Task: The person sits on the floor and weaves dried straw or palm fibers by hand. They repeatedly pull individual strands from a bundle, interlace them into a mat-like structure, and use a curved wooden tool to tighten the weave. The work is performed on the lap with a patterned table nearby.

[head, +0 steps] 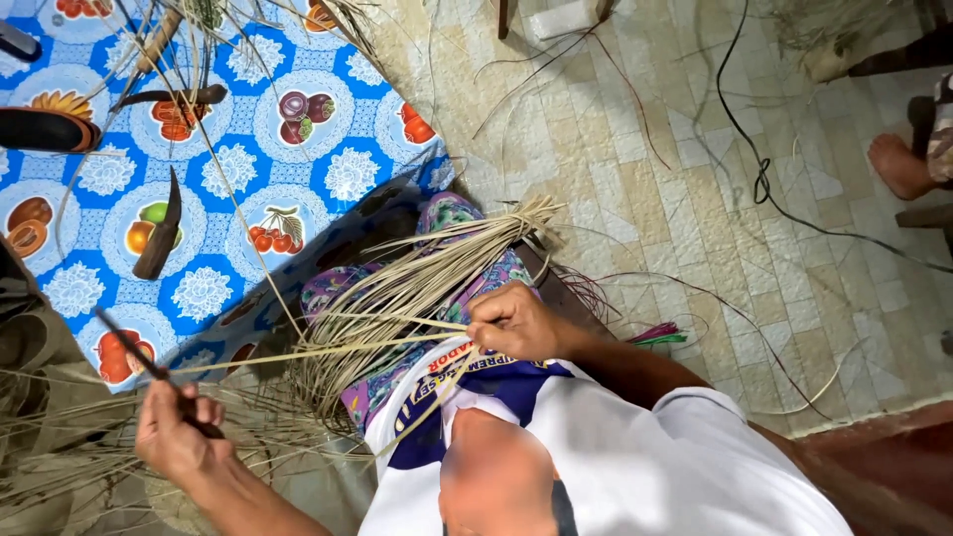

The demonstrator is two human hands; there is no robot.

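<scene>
The work shown is stripping or splitting dried palm-like straw fibres: a pale strip (328,352) runs taut from the bundle of straw (417,288) lying across the person's lap, just right of the blue fruit-patterned tablecloth (248,169). To do this well, I judge the strip should stay stretched and level between both hands, with the tool drawn steadily along the grain so the fibre comes away even rather than tearing. The right hand (511,323) is closed, fingers pinched together on the strip's end at the bundle's near edge. The left hand (179,437), below the tablecloth's lower corner, is clenched around a thin dark tool (129,347), likely a knife or awl, angled up toward the cloth. More dark blades (161,238) lie on the tablecloth, and loose straw (60,437) spreads beside the left hand.
</scene>
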